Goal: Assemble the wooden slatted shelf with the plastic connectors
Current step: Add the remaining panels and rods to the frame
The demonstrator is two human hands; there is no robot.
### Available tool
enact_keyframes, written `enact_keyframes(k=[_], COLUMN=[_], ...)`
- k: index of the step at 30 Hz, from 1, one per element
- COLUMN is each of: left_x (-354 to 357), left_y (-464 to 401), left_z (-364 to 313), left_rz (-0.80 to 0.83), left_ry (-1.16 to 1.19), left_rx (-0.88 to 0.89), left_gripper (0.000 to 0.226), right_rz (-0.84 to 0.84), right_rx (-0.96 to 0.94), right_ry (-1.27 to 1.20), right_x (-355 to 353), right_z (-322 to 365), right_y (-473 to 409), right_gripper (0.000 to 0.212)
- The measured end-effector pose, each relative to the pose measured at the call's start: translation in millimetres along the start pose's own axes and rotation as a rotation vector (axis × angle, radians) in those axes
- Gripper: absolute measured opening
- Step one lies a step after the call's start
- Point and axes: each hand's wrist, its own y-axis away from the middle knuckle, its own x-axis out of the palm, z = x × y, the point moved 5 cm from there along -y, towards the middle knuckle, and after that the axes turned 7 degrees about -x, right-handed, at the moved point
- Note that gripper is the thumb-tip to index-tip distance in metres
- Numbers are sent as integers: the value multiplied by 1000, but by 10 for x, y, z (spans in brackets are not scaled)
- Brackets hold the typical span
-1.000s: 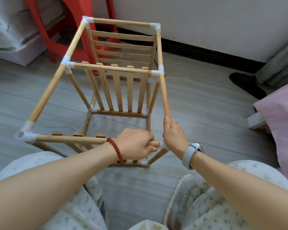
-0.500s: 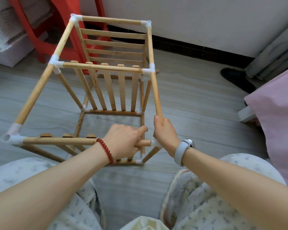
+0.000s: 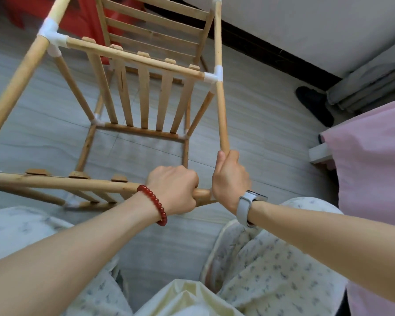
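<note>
Head view: hands perhaps hiding connector.

One wooden shelf frame, two hands, one bracelet, one watch

The shelf frame has drawn nearer, tilting leftward.

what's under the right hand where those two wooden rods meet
The right hand grips the lower end of the upright rod. The horizontal rod, held by the left hand, runs in beneath it. Any connector joining them is covered by the hand.
</note>
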Motion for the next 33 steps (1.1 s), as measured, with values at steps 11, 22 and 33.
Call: enact_keyframes(k=[11, 22, 33], left_x=[-17, -191, -876], left_y=[36, 34, 184], left_z=[17, -82, -38], left_rz=[-35, -119, -654], left_ry=[131, 60, 475], left_rx=[37, 55, 18], left_gripper=[19, 45, 34], right_rz=[-5, 229, 183], right_rx=[5, 201, -277], right_ry=[-41, -998, -668], right_x=[-4, 28, -1074], right_z=[26, -145, 664], right_y=[-20, -122, -343], right_gripper=[30, 35, 21])
